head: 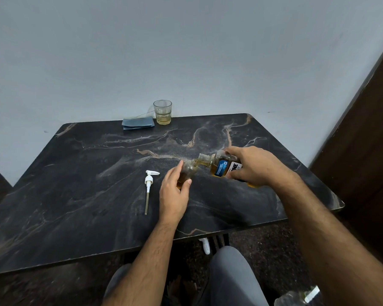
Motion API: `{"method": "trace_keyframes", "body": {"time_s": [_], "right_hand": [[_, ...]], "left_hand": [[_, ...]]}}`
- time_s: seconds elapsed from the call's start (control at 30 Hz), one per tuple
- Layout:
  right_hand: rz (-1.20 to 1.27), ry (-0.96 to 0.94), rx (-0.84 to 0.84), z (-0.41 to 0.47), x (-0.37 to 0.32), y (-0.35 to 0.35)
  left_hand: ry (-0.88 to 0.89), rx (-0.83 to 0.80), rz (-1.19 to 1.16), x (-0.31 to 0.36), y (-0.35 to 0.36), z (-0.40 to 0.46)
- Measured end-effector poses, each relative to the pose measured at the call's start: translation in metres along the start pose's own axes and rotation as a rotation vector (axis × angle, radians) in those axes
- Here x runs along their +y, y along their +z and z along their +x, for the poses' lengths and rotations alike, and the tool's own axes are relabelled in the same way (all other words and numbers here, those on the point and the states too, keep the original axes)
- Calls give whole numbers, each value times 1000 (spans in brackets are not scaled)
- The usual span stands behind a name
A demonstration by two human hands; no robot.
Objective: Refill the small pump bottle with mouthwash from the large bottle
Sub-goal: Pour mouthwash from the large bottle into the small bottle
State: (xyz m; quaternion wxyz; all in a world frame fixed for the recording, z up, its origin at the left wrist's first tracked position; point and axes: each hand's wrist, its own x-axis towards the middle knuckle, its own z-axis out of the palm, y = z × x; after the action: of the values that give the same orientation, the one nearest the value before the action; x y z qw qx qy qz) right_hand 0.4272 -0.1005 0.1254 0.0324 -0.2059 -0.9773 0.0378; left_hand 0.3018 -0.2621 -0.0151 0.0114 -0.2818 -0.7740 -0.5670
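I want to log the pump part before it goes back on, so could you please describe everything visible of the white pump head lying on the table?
The white pump head looks like plastic: a nozzle spout on top, a collar below it, then a long thin dip tube that looks yellowish towards its end. It is off its bottle and lies flat on the dark marble-look table, spout away from the person, tube pointing towards them. It lies beside the left hand, which does not touch it.

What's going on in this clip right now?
A person seated at a dark marble table is pouring mouthwash. The right hand grips the large bottle, tipped so its open neck meets the mouth of the small bottle, which the left hand holds steady. Amber liquid already sits in the small bottle. Its white pump head lies on the table to the left. A glass and a folded blue cloth sit at the far edge.
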Motion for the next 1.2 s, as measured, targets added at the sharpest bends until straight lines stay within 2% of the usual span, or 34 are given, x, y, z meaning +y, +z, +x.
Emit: {"method": "trace_keyframes", "body": {"time_s": [0.47,0.67,1.03,1.2], "right_hand": [[6,-5,-19,2,1,-1],[88,-8,-15,5,4,9],[491,3,48,6,6,41],[802,97,197,3,7,54]], "left_hand": [[2,-4,5,2,-1,0],[-12,8,-6,4,-2,-1],[-1,37,-49,4,-1,-1],[-28,49,-68,-1,0,0]]}}
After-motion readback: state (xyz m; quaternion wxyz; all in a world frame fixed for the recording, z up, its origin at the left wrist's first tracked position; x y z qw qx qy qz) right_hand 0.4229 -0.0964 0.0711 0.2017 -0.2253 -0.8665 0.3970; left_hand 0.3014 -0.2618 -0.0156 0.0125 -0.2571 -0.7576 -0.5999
